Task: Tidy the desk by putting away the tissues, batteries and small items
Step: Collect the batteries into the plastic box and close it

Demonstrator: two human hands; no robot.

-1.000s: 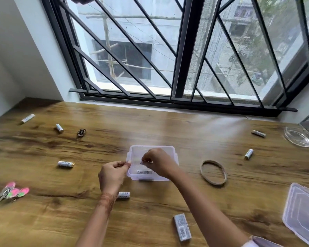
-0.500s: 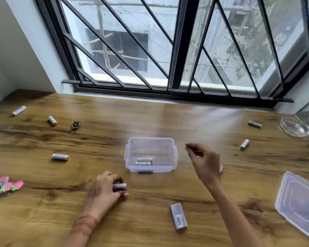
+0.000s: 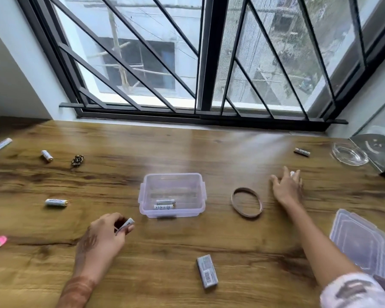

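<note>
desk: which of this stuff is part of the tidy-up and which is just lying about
Part of the job: clear box, two batteries inside; battery in the left hand; right hand over another battery; loose batteries; lid; probably the brown ring, grey packet, dark trinket.

Just lying about: glass dish, window bars.

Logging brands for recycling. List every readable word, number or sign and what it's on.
None reads clearly.
Batteries in the box: print, blurred.
Battery in left hand: marks, blurred.
Grey pack: barcode, small print, unreadable.
Panel at right: drawn smiley, no words.
</note>
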